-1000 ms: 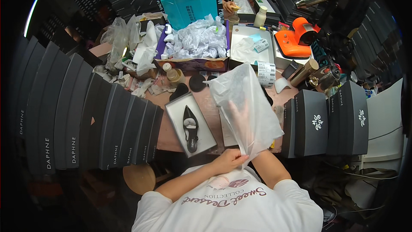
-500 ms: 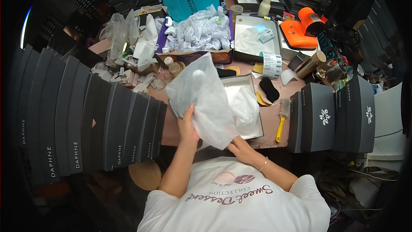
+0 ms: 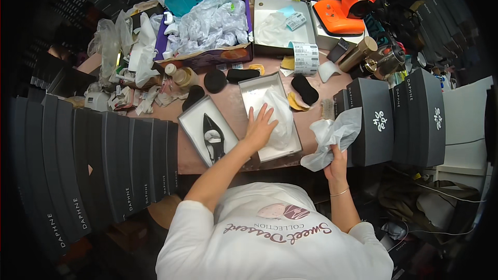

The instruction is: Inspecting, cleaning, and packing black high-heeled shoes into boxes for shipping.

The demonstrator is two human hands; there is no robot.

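My left hand (image 3: 261,128) lies with fingers spread over a bundle in thin white wrapping (image 3: 281,123), inside an open white-lined box (image 3: 254,87). What the wrapping covers is hidden. At the table's front right, my right hand (image 3: 337,163) grips a crumpled, translucent white wrapping sheet (image 3: 337,134). To the left of my left forearm, a black pointed shoe (image 3: 209,124) with white stuffing sits in another tilted, white-lined tray (image 3: 193,123).
Stacked dark shoeboxes flank me at left (image 3: 111,161) and right (image 3: 369,124). Farther back are a purple box of crumpled white paper (image 3: 207,54), a label strip (image 3: 306,59), an orange device (image 3: 340,18) and a partly covered brush (image 3: 327,108).
The sheet, earlier spread between both hands, has gone right in my right hand and crumpled. My left hand has moved onto the wrapped bundle. The shoe has come into sight.
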